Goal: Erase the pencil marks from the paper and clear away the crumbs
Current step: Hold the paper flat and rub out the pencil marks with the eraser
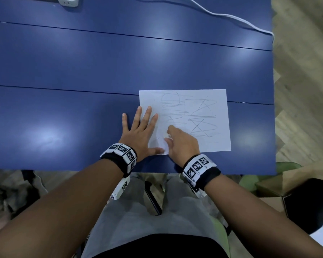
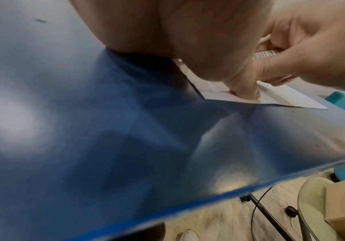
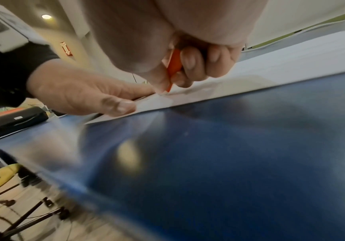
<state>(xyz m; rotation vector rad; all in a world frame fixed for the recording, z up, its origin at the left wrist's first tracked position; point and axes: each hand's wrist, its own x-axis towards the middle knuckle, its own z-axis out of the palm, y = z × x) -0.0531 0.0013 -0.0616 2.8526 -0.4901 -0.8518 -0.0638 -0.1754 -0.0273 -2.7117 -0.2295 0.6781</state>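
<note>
A white sheet of paper lies on the blue table near its front right corner, covered with grey pencil scribbles. My left hand lies flat, fingers spread, over the sheet's left edge, and its thumb presses the near corner. My right hand grips an eraser in an orange sleeve, its tip down on the paper's lower left part. In the left wrist view a barcode on the eraser shows between the fingers. No crumbs can be made out.
A white cable runs across the table's far right, and a white power block sits at the far left edge. The table's right edge is close to the paper. A black case lies off to the left.
</note>
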